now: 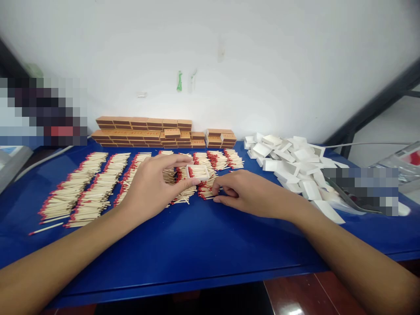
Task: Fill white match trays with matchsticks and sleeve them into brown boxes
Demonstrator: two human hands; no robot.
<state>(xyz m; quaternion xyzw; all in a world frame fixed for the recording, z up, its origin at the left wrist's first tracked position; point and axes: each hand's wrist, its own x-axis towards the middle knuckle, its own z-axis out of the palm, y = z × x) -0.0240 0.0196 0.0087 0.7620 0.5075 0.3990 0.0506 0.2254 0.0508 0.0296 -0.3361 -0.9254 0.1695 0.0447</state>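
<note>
My left hand grips a small white matchbox tray between thumb and fingers. Inside the tray lie several matches with red heads at the left. Just to the right and lower, my right hand pinches at the ends of matches in a short row of matches; how many are between the fingertips is hidden. More rows of red-headed matches lie on the blue table, some partly covered by my left hand.
Brown matchboxes stand stacked along the wall. To the right, white empty trays form a loose heap. One single match lies near the left. A blue table ends at its front edge above a reddish floor.
</note>
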